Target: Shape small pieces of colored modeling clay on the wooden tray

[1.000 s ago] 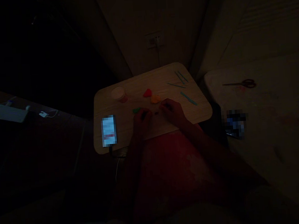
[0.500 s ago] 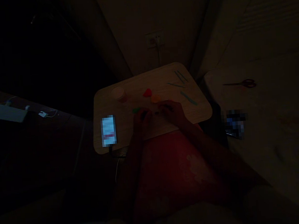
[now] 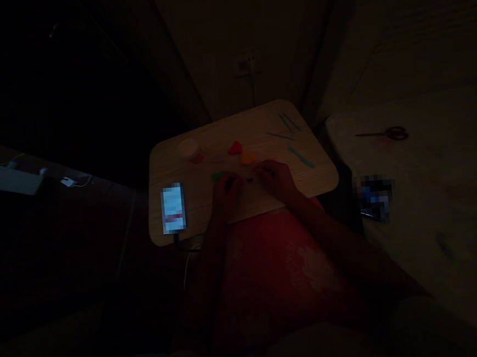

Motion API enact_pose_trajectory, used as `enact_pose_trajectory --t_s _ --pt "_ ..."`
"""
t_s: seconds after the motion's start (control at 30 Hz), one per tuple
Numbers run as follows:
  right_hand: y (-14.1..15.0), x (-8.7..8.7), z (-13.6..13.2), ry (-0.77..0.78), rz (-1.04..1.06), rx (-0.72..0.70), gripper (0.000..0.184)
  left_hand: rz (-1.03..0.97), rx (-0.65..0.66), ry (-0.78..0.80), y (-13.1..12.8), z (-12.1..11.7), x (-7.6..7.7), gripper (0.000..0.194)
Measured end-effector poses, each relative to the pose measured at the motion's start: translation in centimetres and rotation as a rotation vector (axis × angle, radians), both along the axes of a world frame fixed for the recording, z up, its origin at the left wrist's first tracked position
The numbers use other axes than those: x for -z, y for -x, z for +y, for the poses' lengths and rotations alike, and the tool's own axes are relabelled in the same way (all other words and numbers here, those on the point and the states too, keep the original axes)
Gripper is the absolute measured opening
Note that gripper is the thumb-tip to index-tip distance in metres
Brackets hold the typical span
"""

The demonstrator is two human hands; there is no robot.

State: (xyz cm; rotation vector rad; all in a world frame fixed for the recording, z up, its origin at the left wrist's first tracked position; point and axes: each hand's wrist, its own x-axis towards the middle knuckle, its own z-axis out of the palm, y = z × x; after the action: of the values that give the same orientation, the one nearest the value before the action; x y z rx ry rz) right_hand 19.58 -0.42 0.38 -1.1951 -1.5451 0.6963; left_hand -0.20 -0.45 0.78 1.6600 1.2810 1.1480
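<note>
Low over the near part of a small wooden table, my left hand is closed, its fingers curled next to a green lump. My right hand is closed too, fingers bent inward, just below an orange lump. Whatever either hand pinches is too dark to make out. Between the hands a small dark piece shows on the tabletop. A red lump lies beyond the orange one. The lumps look like modelling clay.
A lidded tub stands at the back left, and a lit phone with a cable lies at the left edge. Several thin blue-green strips lie on the right. Scissors rest on a pale surface beyond. The room is very dark.
Almost nothing differs. Both hands keep their places, with at most a slight shift of the fingers; the lumps, strips and tub stay where they were.
</note>
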Motion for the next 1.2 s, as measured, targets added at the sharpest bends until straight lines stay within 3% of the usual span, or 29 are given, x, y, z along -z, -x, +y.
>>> enact_pose_trajectory --t_s 0.37,0.57,0.73,1.2 --pt "0.03 0.00 -0.08 0.073 -0.007 0.026 0.015 -0.006 0.006 0.001 -0.12 -0.20 -0.26 0.018" --pt "0.18 -0.04 -0.24 0.110 0.041 0.029 0.020 -0.002 0.000 0.000 -0.15 -0.21 -0.32 0.019" --pt "0.23 0.03 -0.29 0.101 0.027 0.071 0.017 0.001 -0.013 -0.012 -0.11 -0.18 -0.29 0.017" --pt "0.09 0.57 0.19 -0.004 0.029 0.017 0.013 -0.002 0.003 -0.012 -0.16 -0.18 -0.51 0.015"
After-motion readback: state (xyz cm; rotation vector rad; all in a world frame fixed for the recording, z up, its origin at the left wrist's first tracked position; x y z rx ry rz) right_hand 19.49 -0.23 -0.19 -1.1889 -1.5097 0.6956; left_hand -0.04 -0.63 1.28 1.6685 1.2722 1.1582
